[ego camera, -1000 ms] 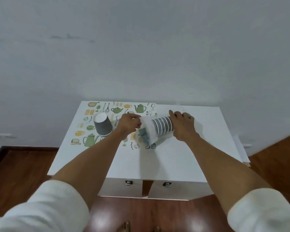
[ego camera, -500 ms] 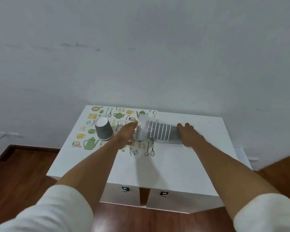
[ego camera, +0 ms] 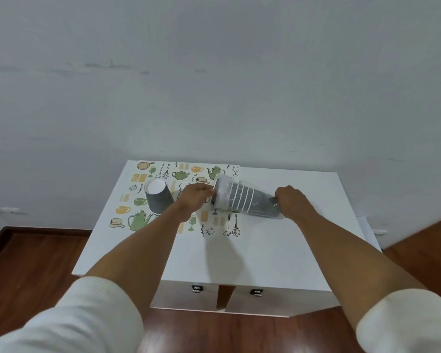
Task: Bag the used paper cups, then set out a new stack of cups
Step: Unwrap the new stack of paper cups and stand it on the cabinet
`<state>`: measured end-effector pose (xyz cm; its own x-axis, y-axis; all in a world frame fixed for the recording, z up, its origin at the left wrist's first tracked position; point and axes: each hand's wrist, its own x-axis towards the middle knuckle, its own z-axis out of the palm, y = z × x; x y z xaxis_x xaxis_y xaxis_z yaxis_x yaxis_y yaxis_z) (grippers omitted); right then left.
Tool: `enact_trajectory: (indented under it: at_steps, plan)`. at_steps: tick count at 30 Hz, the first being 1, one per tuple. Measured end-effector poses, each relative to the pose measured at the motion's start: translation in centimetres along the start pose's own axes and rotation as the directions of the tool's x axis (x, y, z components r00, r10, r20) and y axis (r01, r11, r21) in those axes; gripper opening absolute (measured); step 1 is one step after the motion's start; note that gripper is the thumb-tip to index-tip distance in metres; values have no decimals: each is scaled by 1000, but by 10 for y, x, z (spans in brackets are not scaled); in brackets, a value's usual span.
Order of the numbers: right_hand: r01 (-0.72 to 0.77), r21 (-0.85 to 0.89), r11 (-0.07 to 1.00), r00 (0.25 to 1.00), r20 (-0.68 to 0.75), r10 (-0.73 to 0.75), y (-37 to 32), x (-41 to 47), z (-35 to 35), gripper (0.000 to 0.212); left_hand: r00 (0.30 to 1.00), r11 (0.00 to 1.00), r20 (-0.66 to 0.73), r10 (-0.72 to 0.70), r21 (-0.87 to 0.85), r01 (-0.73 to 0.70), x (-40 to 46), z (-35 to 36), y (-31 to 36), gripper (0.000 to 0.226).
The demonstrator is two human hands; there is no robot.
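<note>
Head view: we hold a clear plastic sleeve of nested grey paper cups (ego camera: 245,201) lying crosswise above the white cabinet top (ego camera: 265,250).

Its long axis runs left to right: our left hand (ego camera: 195,200) pinches the wide rim end, our right hand (ego camera: 292,202) grips the narrow end. A separate upturned grey paper cup stack (ego camera: 158,198) stands on the kitchen-print mat (ego camera: 143,220), just left of our left hand.

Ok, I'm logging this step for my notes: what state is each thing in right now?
stack of cups: nested, lying tilted, wrapped in a clear plastic bag, held at both ends.
single cup: upside down on the mat, untouched.
left hand: pinches the bag at the stack's wide end.
right hand: grips the narrow end.
drawers: both closed.
</note>
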<state>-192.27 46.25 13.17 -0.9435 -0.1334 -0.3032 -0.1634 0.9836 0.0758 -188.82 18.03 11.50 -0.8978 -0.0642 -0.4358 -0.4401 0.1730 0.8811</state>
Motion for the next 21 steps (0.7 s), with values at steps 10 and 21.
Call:
enact_trajectory:
  at_steps: [10, 21]
  plan:
    - [-83, -264, 961, 973, 185, 135, -9, 12, -6, 98, 998, 996, -41, 52, 68, -49, 3, -3, 4, 13]
    - [202, 41, 979, 971, 122, -205, -37, 23, 7, 80, 999, 997, -53, -9, 78, 13, 0, -4, 6, 15]
